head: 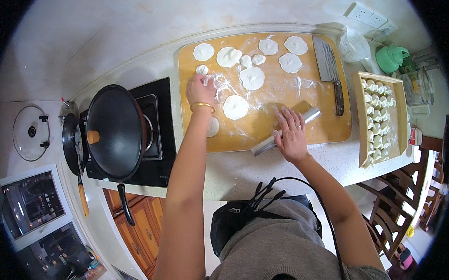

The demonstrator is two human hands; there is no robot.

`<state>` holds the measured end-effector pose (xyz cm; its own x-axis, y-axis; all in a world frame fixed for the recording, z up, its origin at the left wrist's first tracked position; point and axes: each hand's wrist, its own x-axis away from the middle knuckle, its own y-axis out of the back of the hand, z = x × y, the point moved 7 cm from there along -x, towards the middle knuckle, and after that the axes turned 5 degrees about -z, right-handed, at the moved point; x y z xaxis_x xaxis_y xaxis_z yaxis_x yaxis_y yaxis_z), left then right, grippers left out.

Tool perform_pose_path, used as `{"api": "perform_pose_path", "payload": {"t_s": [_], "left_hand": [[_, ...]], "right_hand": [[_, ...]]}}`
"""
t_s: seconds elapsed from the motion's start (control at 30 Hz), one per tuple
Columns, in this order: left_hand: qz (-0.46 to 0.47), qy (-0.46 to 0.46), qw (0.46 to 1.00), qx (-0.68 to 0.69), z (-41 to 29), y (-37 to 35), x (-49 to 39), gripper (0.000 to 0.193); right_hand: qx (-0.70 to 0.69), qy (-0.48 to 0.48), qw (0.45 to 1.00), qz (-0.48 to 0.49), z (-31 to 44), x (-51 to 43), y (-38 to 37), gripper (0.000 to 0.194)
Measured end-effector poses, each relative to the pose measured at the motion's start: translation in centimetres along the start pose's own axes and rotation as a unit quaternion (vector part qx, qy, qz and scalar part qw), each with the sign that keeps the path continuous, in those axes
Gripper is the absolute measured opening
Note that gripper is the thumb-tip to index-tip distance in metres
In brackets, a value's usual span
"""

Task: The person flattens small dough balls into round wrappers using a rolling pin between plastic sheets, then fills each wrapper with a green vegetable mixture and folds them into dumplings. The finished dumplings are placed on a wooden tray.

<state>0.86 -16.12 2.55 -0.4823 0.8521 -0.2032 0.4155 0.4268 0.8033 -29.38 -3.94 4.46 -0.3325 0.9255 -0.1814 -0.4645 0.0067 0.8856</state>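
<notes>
My left hand (pixel 201 90) reaches to the left part of a floured wooden board (pixel 319 129), its fingertips at a small white dough piece (pixel 208 79); whether they grip it is unclear. Another small dough piece (pixel 202 69) lies just beyond the fingers. Under my right hand (pixel 290 133), near the board's front edge, a metal rolling pin (pixel 263 146) lies at a slant, the fingers spread over it. Between the hands is a flat dough round (pixel 235 107). Several more rounds (pixel 252 78) lie farther back, with small dough lumps (pixel 258 59) among them. One round (pixel 212 127) is partly behind my left forearm.
A cleaver (pixel 327 63) lies on the board's right side. Right of the board, a wooden tray (pixel 402 121) holds rows of shaped dumplings. At the left, a black wok (pixel 114 131) stands on a hob (pixel 165 118), beside a smaller pan (pixel 71 144). A green kettle (pixel 389 59) stands at the back right.
</notes>
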Motion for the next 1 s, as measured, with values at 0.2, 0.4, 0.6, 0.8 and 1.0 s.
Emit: {"api": "perform_pose_path", "payload": {"t_s": [0.2, 0.4, 0.6, 0.8, 1.0], "left_hand": [[0.045, 0.040, 0.998, -0.003, 0.9, -0.8, -2.0, 0.027], [0.059, 0.075, 0.969, 0.227, 2.3, 0.7, 1.3, 0.023], [0.076, 0.013, 0.992, 0.101, 3.3, -1.4, -1.1, 0.020], [0.132, 0.015, 0.980, 0.146, -1.2, -3.9, 1.6, 0.017], [0.193, -0.018, 0.968, 0.159, -5.6, -6.2, 8.0, 0.018]], "right_hand": [[-0.033, 0.010, 0.999, -0.019, -0.5, 0.6, 0.1, 0.058], [-0.060, 0.028, 0.997, -0.028, -1.3, 0.6, -0.1, 0.058], [-0.060, 0.059, 0.996, -0.039, -1.2, 0.3, 0.2, 0.057], [-0.055, 0.060, 0.996, -0.042, -1.6, 0.2, 0.3, 0.054], [0.002, 0.049, 0.997, -0.055, -3.3, -0.9, 1.2, 0.046]]}}
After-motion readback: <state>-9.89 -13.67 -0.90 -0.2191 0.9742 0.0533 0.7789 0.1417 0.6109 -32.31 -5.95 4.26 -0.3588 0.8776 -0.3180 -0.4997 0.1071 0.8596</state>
